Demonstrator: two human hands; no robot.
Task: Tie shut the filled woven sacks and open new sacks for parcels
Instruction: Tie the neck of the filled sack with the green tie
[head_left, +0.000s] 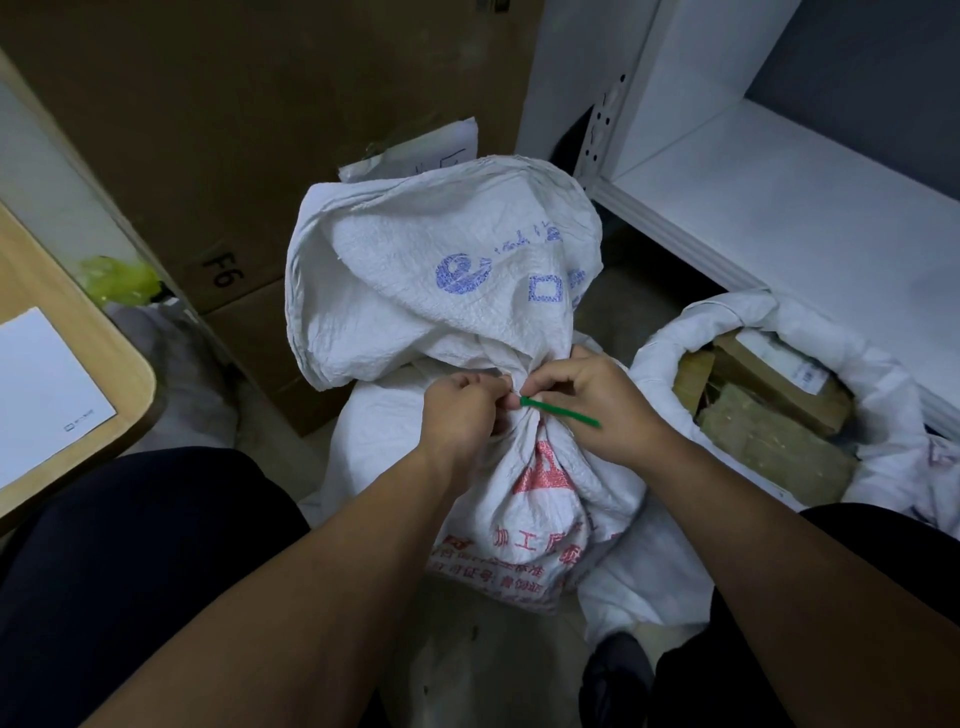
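Green tie (561, 410) between both pinching hands at sack (540, 483) neck.

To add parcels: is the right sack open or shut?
Open. The sack has its rim rolled back, and parcels show inside.

The green tie (561, 413) disappears under the left hand (457, 410) (its loop unseen); the parcel label (808, 371) is unreadable.

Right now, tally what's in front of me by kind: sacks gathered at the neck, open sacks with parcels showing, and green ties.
Sack gathered at the neck: 1
Open sack with parcels showing: 1
Green tie: 1
Total: 3
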